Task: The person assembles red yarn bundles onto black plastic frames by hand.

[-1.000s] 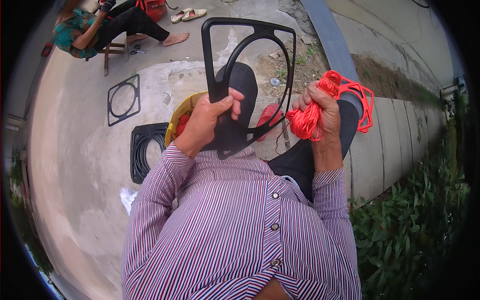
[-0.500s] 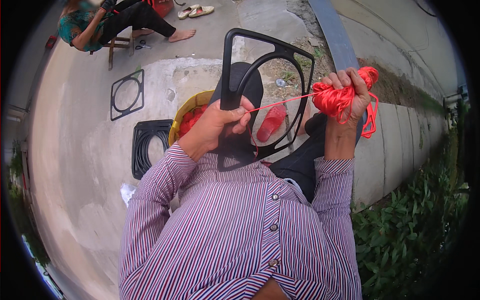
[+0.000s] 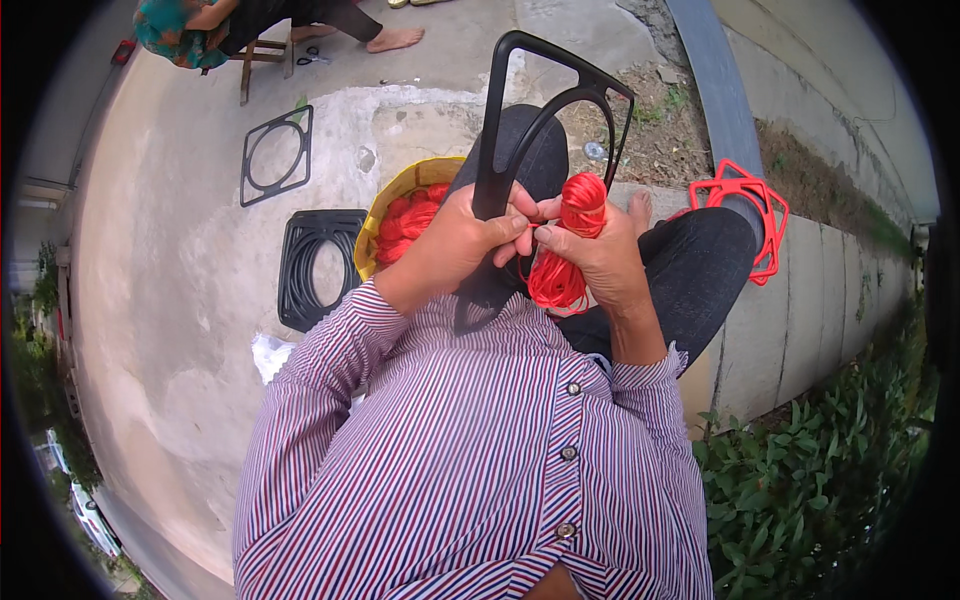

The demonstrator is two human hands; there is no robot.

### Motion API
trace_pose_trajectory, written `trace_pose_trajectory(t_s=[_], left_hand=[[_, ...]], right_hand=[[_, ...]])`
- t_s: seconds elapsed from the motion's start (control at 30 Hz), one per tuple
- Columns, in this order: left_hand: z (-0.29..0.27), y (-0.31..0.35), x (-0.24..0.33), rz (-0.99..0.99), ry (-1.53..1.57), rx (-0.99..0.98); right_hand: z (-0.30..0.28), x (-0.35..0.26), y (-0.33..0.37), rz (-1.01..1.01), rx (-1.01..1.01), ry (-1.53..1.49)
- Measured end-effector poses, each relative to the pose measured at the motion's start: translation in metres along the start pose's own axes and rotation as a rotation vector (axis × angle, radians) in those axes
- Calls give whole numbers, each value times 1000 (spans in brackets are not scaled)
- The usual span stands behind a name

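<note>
We look down on a pale grey, patched concrete ground [image 3: 180, 420] outdoors, with leafy green plants [image 3: 800, 490] far to the right of our landmark, a round yellow-walled container [image 3: 405, 180]. Beyond it and to its left, a co-worker [image 3: 175, 35] in a patterned blue-green top sits on a wooden stool [image 3: 247, 78].

We count one black square plastic frame with a round opening [image 3: 493, 150] in hand, one like black frame on the ground [image 3: 246, 165] beyond and left of the container, and one stack of black frames [image 3: 300, 300] just left of it; we cannot tell how many the stack holds. Well to its right are red plastic frames [image 3: 735, 183], overlapping too much for us to count. Loose red cord [image 3: 408, 225] lies inside it.

Right of the container, the left hand [image 3: 465, 235] grips the held frame by its side bar, the frame rising above the fingers. The right hand [image 3: 605, 255] is closed around one hank of glossy red cord [image 3: 560, 285], which bulges above and below the grip. Both hands' fingertips meet near a short red strand beside the bar.
</note>
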State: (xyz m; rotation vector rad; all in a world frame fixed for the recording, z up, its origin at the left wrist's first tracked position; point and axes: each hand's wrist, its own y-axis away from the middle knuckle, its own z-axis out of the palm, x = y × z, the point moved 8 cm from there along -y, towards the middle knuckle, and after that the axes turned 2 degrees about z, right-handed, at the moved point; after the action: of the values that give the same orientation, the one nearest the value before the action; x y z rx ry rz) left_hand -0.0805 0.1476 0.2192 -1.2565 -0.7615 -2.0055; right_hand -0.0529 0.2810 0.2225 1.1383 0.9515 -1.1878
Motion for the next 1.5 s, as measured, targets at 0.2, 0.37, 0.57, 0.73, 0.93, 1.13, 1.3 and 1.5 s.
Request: trace_pose_trajectory(t_s=[0.2, 0.37, 0.57, 0.73, 0.93, 1.13, 1.3, 1.5], left_hand=[[-3, 4, 3, 24, 27, 55], [-1, 7, 8, -2, -9, 61], [5, 6, 6, 6, -42, 24], [4, 6, 3, 3, -70, 10], [1, 15, 17, 213, -24, 129], [-9, 17, 16, 215, -214, 208], [-3, 20, 41, 325, -337, 261], [-7, 18, 54, 295, -592, 285]], right_hand=[[-29, -3, -1, 16, 71, -195], [-36, 2, 2, 94, 59, -99], [0, -26, 9, -160, 29, 224], [1, -12, 8, -80, 43, 227], [-1, -26, 7, -57, 65, -394], [23, -4, -3, 63, 73, -469], [36, 4, 0, 63, 17, -486], [36, 0, 3, 77, -16, -367]])
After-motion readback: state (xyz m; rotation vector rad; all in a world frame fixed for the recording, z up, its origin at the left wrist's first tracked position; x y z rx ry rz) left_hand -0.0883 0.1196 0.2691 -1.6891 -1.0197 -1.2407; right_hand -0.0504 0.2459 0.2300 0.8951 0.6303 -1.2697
